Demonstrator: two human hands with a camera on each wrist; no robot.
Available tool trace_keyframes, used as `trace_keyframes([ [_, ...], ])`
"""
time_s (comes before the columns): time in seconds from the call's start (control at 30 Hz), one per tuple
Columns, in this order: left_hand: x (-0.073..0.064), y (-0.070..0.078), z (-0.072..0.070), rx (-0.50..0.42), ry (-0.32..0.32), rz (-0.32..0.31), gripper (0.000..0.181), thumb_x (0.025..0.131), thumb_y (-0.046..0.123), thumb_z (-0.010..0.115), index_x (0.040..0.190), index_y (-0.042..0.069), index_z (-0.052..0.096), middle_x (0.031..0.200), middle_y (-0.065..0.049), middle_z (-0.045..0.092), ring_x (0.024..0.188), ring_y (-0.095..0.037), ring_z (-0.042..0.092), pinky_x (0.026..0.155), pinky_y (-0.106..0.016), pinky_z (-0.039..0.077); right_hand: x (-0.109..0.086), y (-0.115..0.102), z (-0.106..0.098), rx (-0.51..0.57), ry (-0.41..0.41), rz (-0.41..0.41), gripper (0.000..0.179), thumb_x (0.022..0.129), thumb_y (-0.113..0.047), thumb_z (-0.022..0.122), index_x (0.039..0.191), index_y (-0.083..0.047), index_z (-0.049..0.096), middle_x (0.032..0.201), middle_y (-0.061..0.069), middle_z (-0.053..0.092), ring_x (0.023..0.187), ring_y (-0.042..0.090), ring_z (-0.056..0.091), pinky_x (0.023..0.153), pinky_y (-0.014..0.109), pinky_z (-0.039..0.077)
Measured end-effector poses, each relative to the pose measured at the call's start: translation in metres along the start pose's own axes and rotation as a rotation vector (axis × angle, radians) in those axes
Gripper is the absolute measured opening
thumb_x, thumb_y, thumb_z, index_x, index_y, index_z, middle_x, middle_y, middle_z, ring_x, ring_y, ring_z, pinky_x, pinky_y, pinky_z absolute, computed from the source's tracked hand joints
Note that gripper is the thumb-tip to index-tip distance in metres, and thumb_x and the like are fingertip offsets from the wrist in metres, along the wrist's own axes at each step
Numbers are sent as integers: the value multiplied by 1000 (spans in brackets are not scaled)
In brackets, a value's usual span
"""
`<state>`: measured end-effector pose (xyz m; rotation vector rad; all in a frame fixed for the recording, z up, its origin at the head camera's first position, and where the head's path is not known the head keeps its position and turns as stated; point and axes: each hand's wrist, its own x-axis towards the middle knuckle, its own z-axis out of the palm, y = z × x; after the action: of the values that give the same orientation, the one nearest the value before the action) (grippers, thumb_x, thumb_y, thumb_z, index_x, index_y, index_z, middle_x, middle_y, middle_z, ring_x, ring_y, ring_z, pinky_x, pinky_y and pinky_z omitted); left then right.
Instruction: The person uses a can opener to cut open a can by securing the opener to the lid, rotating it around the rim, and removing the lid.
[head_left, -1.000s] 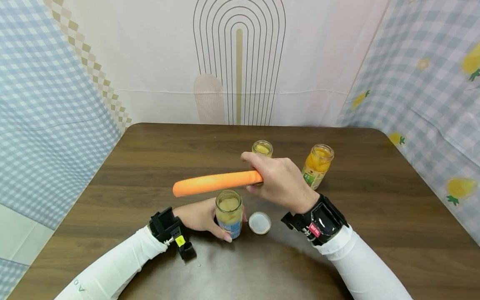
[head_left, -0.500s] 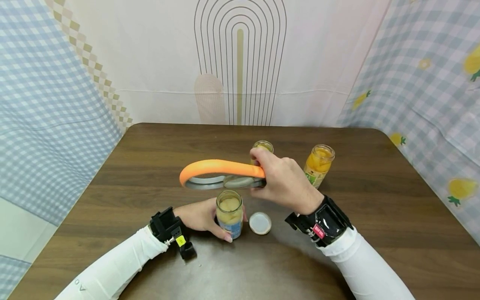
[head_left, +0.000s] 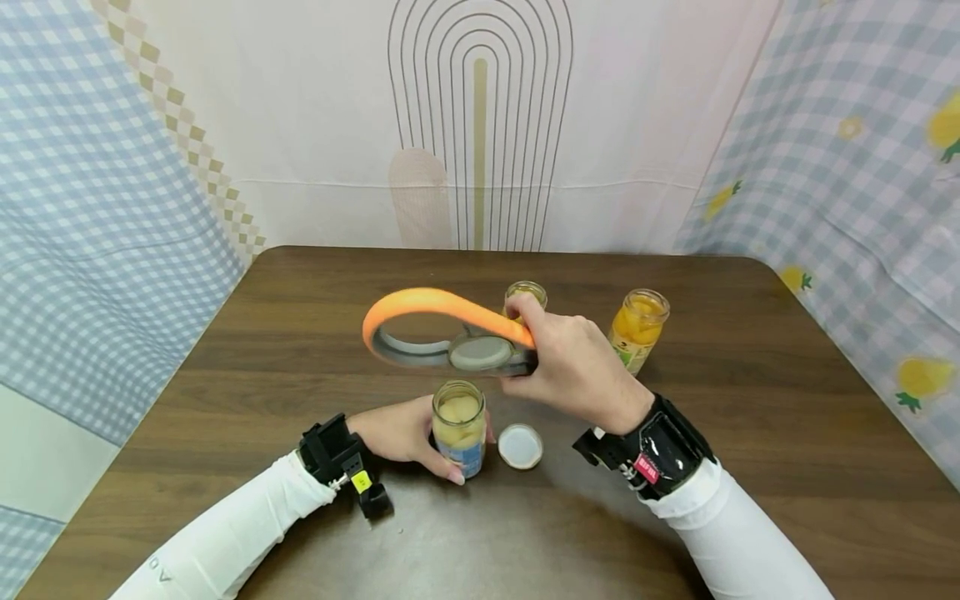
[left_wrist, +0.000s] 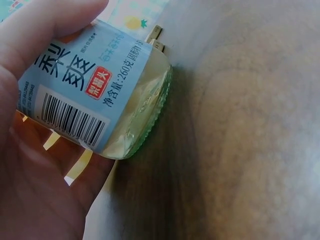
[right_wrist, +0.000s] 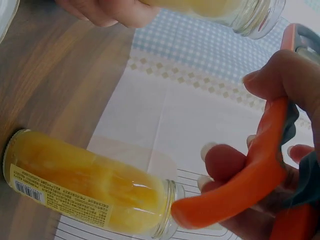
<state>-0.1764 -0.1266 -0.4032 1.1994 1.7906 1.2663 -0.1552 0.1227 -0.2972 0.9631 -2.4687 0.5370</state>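
My left hand [head_left: 397, 429] grips an upright, lidless glass jar [head_left: 459, 417] with a blue label and pale chunks inside; in the left wrist view its thumb [left_wrist: 55, 17] lies across the label. My right hand [head_left: 566, 362] holds an orange-and-grey jar opener [head_left: 431, 302] by its handle end, apart from the jar and above its far side. A pale round disc [head_left: 480, 353] shows in the opener's frame; whether it is a lid or part of the tool, I cannot tell. Beside the held jar lies a lid [head_left: 519, 446], white inside up.
Behind my right hand stands an open jar [head_left: 527, 292], partly hidden. Another open jar [head_left: 637, 329] with orange-yellow fruit stands farther right. Everything rests on a brown wooden table [head_left: 315, 317], with patterned cloths hung around its back and sides.
My right hand has turned the jar opener, so its grey underside and pale disc now show, and moved slightly right. The left hand and its jar stay put.
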Motion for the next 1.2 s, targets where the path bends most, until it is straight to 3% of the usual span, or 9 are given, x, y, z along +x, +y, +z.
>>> trace_keyframes([
  [0.2, -1, 0, 0, 10, 7, 0, 52, 84, 13, 84, 128, 15, 56, 126, -6, 64, 119, -15, 61, 108, -35, 48, 0, -2, -2, -21, 6, 26, 72, 65, -21, 88, 124, -11, 48, 71, -5, 58, 55, 11, 55, 51, 30, 52],
  [0.4, -1, 1, 0, 19, 8, 6, 52, 84, 13, 84, 127, 15, 57, 126, -6, 64, 118, -15, 61, 108, -35, 48, -1, -2, -2, -23, -7, 34, 75, 65, -22, 88, 127, -10, 49, 88, 1, 66, 65, 14, 63, 57, 34, 57],
  [0.77, -3, -1, -2, 21, 22, -9, 50, 85, 14, 83, 128, 14, 57, 126, -10, 65, 117, -14, 62, 107, -33, 48, -5, 0, -5, -25, -20, 38, 87, 61, -31, 85, 134, -6, 44, 103, 3, 64, 58, 12, 57, 53, 31, 53],
  [1.0, -3, 0, -2, 39, 24, 2, 50, 85, 17, 84, 127, 15, 58, 126, -9, 65, 117, -15, 62, 107, -33, 48, -8, 4, -6, -59, -16, -14, 76, 62, -31, 81, 126, -5, 51, 102, 3, 65, 56, 13, 53, 51, 32, 51],
  [1.2, -3, -1, -3, 32, 32, 1, 50, 85, 15, 84, 128, 16, 58, 126, -8, 65, 118, -16, 62, 108, -34, 48, -11, 7, -6, -107, -12, -37, 75, 63, -31, 79, 128, -4, 54, 104, 5, 70, 67, 16, 63, 56, 36, 54],
])
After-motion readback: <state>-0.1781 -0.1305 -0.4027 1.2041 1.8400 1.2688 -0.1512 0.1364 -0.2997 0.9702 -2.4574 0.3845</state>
